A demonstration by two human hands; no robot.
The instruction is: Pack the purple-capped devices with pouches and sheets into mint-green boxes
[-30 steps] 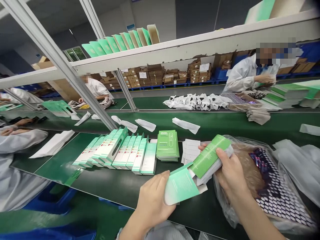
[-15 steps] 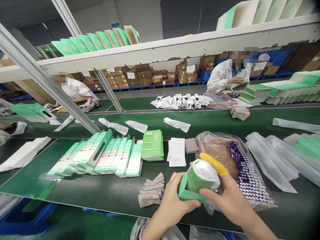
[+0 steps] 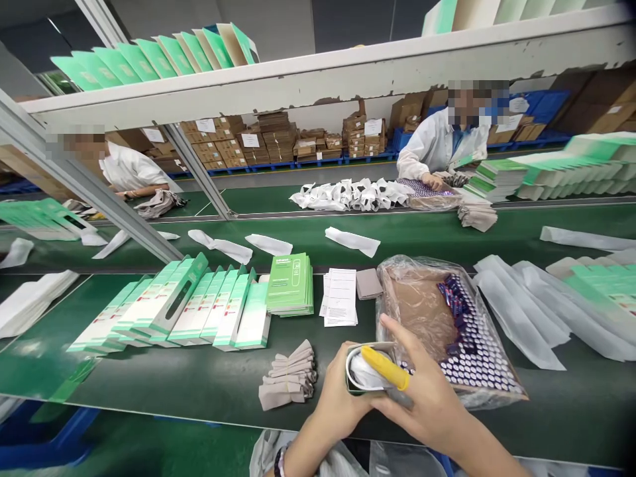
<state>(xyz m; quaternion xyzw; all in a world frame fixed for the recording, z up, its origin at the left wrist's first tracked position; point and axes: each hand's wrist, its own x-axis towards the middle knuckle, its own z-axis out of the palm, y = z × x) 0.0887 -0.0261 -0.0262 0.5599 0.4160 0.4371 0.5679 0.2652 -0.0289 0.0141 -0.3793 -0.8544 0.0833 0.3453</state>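
Observation:
My left hand (image 3: 342, 387) is closed around a small green-and-white carton (image 3: 390, 349), its open end tilted up towards me. Inside the opening sits a white-wrapped item (image 3: 365, 372) with a curled sheet or booklet around it. My right hand (image 3: 417, 384) has its fingers spread. Its yellow-covered fingertip presses on the white-wrapped item, another finger points up past the carton, and the thumb is by the carton's near edge. The lower part of the wrapped item is hidden in the carton. Left of my hands lies a banded bundle of greyish-beige cloth pieces (image 3: 288, 377).
Green-and-white cartons (image 3: 183, 301), green booklets (image 3: 291, 285) and printed sheets (image 3: 340, 298) line the bench. A plastic-lined tray (image 3: 412, 291) of purple batteries stands right, beside white sleeves (image 3: 521, 311). A shelf (image 3: 298, 76) crosses above. Two people in white work beyond.
The wrapped item and its green wrap have gone down into the carton. My right hand has shifted from gripping them to pressing with a fingertip. The carton has moved slightly left.

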